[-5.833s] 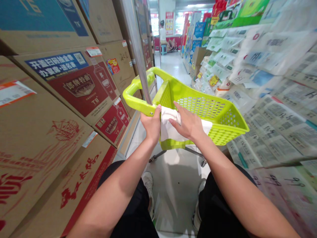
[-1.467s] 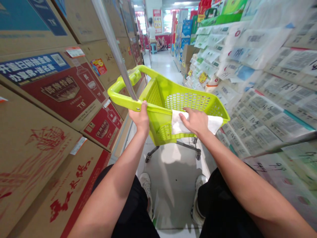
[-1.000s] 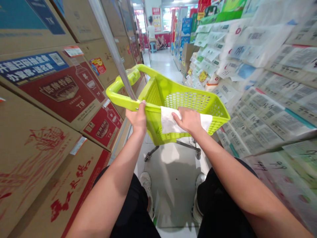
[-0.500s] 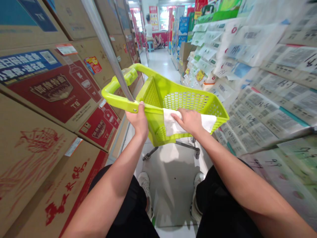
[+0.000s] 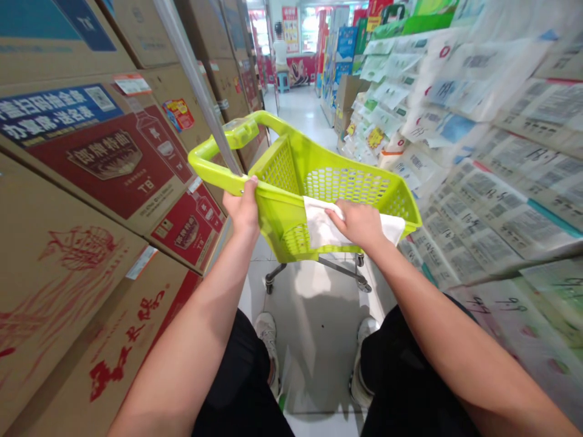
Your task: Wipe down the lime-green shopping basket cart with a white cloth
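A lime-green plastic shopping cart (image 5: 291, 164) stands in the aisle right in front of me, its basket tilted toward me. My left hand (image 5: 243, 208) is closed round the near rim of the cart, beside the handle loop. My right hand (image 5: 359, 223) presses a white cloth (image 5: 322, 229) against the near rim, fingers curled over the cloth. The cloth hangs over the rim, partly inside and partly outside the basket. My knees and both shoes show below the cart.
Stacked cardboard cartons (image 5: 91, 182) with red and blue labels wall the left side, with a metal post (image 5: 195, 85) in front of them. Packs of goods in clear wrap (image 5: 492, 152) fill the right side. A person (image 5: 281, 54) stands far down the tiled aisle (image 5: 314, 340).
My right hand has slid the cloth back and forth along the near rim, from beside my left hand to further right. The cart has shifted slightly; my left hand keeps its grip.
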Motion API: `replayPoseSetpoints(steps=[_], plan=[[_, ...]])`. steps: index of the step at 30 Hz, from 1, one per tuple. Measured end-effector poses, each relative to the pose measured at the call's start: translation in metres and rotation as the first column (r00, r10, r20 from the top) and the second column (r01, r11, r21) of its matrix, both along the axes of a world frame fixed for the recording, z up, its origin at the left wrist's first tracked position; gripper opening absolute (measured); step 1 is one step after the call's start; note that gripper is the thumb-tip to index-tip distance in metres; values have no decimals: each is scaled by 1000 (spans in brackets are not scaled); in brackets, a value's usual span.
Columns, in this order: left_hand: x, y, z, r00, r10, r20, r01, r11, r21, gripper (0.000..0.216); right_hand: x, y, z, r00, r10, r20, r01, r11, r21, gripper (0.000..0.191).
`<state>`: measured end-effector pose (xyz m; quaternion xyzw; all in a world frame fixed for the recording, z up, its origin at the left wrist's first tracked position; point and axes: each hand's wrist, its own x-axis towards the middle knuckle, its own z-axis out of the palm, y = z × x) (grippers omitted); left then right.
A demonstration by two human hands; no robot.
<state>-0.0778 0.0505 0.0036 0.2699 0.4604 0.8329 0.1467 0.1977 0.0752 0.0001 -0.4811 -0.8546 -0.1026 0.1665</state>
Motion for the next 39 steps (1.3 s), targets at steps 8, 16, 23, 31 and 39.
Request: replayPoseSetpoints(steps=[8,16,23,31,39], plan=[[7,10,-1,999,-20,44,16,995,97,43,28,7,-3,993,-118,28,119,992,-32,72],[67,-24,0,998,-42,36,41,999,21,52,-41,-4,15,986,-29,-163,20,998,-57,69],[49,-21,5,997,-74,25,72,995,67,49,-45,-4,16,986,37,-164,-52,995,-85,61],[-16,4,2,997,-40,68,40,999,4,53,14,6,2,993,-113,39,115,991,-70,72],[30,-15,3,998,-24,52,19,995,95,52,5,7,6,993,-77,88,83,994,-69,63]])
